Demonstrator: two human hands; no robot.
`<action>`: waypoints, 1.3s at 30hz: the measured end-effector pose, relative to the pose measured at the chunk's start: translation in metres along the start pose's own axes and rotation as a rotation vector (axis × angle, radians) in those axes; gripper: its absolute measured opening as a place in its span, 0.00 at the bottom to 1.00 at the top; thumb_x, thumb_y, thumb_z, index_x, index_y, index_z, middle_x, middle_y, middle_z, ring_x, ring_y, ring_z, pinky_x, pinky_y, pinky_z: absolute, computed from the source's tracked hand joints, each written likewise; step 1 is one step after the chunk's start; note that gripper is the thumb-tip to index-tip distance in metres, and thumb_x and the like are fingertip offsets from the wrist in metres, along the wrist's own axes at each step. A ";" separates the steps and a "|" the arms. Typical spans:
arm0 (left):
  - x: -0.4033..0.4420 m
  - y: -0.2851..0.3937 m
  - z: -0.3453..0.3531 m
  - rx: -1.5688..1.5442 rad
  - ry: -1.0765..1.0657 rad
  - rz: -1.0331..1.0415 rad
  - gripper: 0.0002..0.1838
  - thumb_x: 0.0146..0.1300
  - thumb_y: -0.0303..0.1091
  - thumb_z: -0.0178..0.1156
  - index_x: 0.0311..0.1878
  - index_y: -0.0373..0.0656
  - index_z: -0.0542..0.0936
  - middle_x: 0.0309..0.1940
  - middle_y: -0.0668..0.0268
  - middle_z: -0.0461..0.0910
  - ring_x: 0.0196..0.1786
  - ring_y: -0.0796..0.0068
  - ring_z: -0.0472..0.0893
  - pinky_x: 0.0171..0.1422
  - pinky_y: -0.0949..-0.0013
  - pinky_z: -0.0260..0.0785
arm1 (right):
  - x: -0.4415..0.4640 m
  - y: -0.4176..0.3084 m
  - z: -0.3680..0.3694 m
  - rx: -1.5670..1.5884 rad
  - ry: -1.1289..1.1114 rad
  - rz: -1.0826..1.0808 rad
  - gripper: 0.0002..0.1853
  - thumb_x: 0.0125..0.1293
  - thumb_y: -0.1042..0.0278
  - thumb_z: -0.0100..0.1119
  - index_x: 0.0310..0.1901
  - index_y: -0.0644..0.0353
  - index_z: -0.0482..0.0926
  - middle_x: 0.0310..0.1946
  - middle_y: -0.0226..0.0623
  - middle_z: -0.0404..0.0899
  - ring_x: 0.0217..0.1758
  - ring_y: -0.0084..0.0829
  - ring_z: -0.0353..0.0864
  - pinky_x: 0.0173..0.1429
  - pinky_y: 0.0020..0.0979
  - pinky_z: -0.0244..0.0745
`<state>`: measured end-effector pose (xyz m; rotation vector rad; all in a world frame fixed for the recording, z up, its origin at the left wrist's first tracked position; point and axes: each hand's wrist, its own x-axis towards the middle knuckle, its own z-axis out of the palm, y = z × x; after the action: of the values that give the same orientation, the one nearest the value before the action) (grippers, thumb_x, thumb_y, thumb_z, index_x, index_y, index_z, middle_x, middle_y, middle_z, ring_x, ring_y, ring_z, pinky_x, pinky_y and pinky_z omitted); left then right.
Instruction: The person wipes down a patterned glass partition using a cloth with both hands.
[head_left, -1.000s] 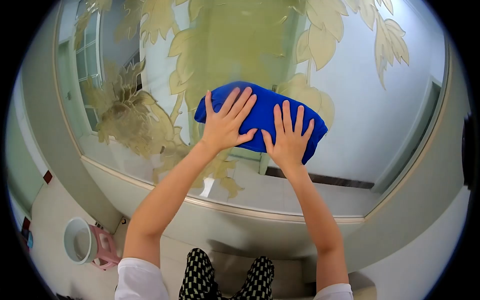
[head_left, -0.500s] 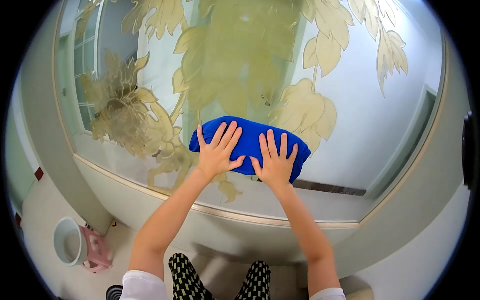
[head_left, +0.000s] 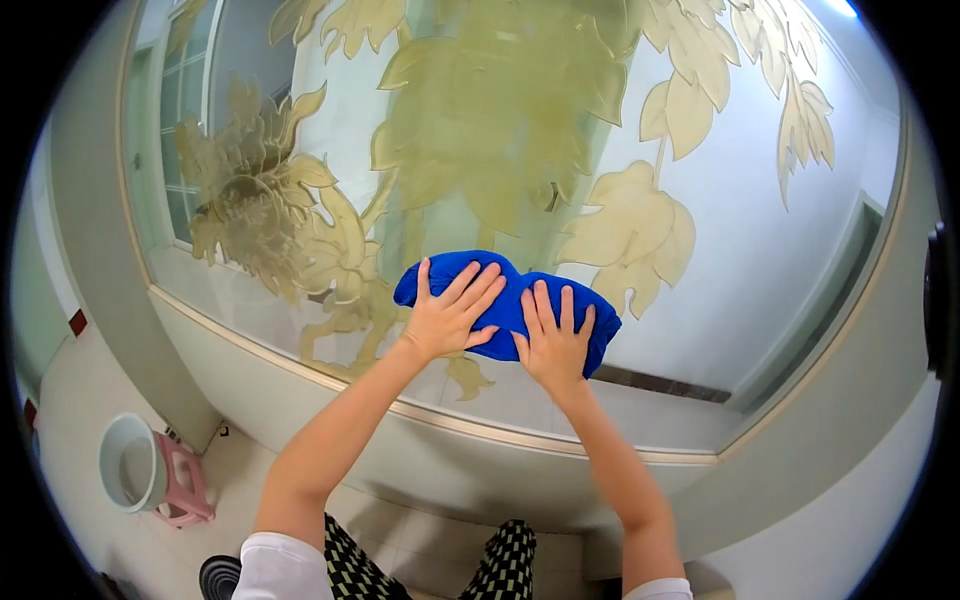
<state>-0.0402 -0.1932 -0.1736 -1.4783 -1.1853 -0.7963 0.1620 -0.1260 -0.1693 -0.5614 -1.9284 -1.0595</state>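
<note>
A blue cloth [head_left: 512,312] lies pressed against the lower part of a glass panel [head_left: 740,250] with etched leaf patterns. Its top edge dips in a notch near the middle, and the fabric looks bunched there. My left hand [head_left: 455,310] rests flat on the cloth's left half, fingers spread and thumb pointing toward the centre. On the right half, my right hand [head_left: 558,340] also lies flat with its fingers apart. Both palms push on the cloth rather than wrapping round it.
A wooden-toned trim [head_left: 460,430] borders the glass above a pale low wall. At lower left, a light basin [head_left: 133,463] sits on a pink stool [head_left: 185,485]. A dark round object [head_left: 220,577] is on the floor near my left sleeve.
My hands have come slightly closer together and a little lower in view. The cloth's smooth top edge has buckled into a notch between them. The camera view has shifted slightly.
</note>
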 end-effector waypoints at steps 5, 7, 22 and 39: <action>-0.001 -0.005 -0.003 0.004 -0.009 0.087 0.35 0.61 0.62 0.52 0.69 0.58 0.70 0.72 0.75 0.64 0.74 0.74 0.61 0.72 0.28 0.36 | 0.004 0.008 -0.006 0.034 0.010 -0.086 0.31 0.61 0.43 0.57 0.65 0.44 0.72 0.72 0.24 0.62 0.74 0.39 0.58 0.66 0.59 0.57; -0.001 -0.004 -0.003 -0.006 -0.023 0.074 0.35 0.60 0.62 0.52 0.69 0.58 0.70 0.72 0.75 0.63 0.74 0.74 0.60 0.72 0.28 0.36 | 0.005 0.009 -0.006 0.046 0.005 -0.099 0.31 0.62 0.43 0.57 0.65 0.44 0.72 0.72 0.23 0.62 0.74 0.39 0.58 0.66 0.59 0.57; -0.011 0.017 0.014 0.049 0.096 -0.173 0.41 0.55 0.63 0.54 0.68 0.46 0.69 0.70 0.62 0.65 0.71 0.57 0.64 0.71 0.26 0.34 | -0.001 -0.008 0.009 0.016 0.058 0.089 0.37 0.55 0.45 0.63 0.68 0.41 0.69 0.72 0.25 0.63 0.73 0.41 0.60 0.67 0.61 0.53; -0.016 0.024 -0.001 -0.016 0.046 -0.209 0.37 0.56 0.60 0.55 0.66 0.51 0.72 0.70 0.69 0.65 0.72 0.65 0.61 0.70 0.24 0.35 | -0.001 -0.010 -0.008 -0.014 0.011 0.027 0.38 0.55 0.45 0.62 0.69 0.41 0.68 0.73 0.24 0.61 0.71 0.39 0.61 0.64 0.57 0.59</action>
<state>-0.0216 -0.1981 -0.1952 -1.3556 -1.3153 -0.9777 0.1590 -0.1377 -0.1722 -0.5860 -1.9001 -1.0579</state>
